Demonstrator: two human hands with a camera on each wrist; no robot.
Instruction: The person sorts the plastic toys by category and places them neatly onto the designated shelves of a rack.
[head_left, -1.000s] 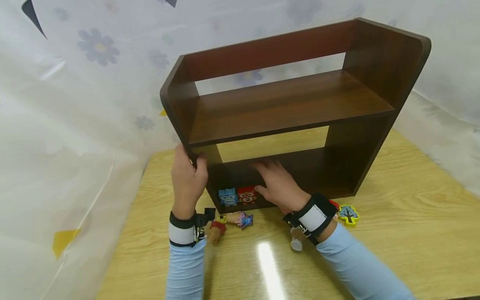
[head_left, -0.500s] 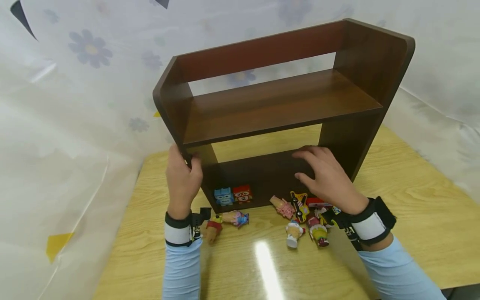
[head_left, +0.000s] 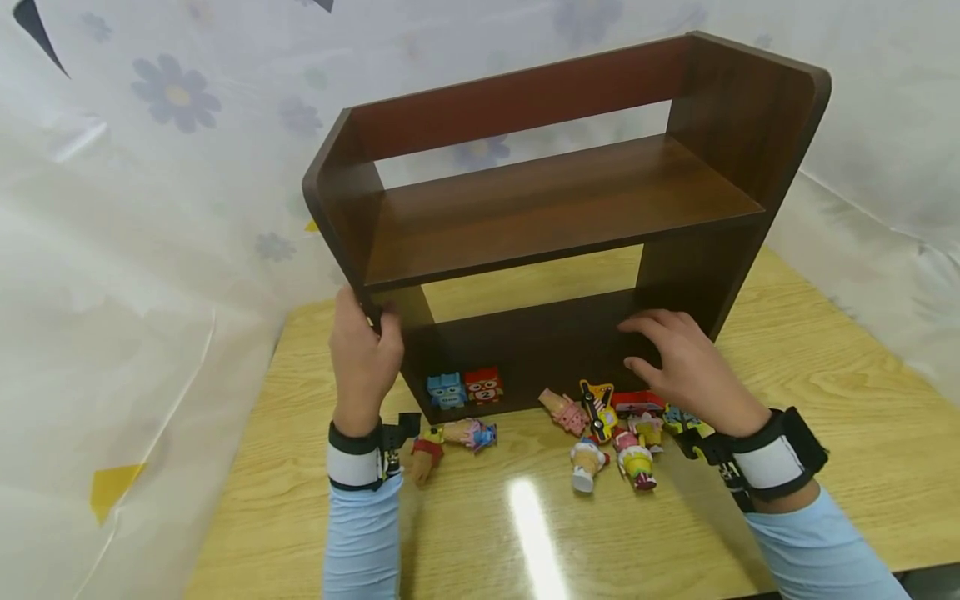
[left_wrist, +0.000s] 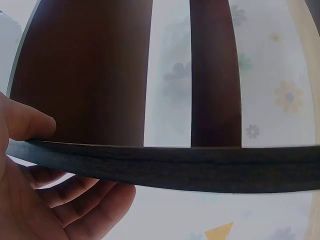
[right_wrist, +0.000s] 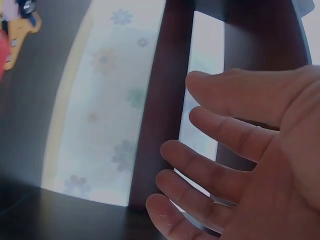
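A dark brown two-tier wooden shelf (head_left: 562,200) stands on the table. My left hand (head_left: 365,362) grips the front edge of its left side panel; in the left wrist view the thumb lies inside the panel (left_wrist: 200,169) and the fingers curl round outside. In front of the lower back board, near the right side panel, my right hand (head_left: 690,371) holds nothing. Its fingers (right_wrist: 210,170) are spread and slightly bent in the right wrist view. At the lower left corner of the shelf sit a blue owl block (head_left: 447,392) and a red owl block (head_left: 483,387).
Several small toys lie along the shelf's front: a pink figure (head_left: 570,415), a yellow vehicle-shaped piece (head_left: 598,411), a white-based figure (head_left: 587,464) and a green-and-yellow figure (head_left: 636,462). More figures (head_left: 468,434) lie at left. A flowered sheet (head_left: 180,208) hangs behind.
My right hand has moved rightward along the lower compartment, uncovering the toys at the front right. My left hand keeps its hold on the side panel. The view has shifted slightly.
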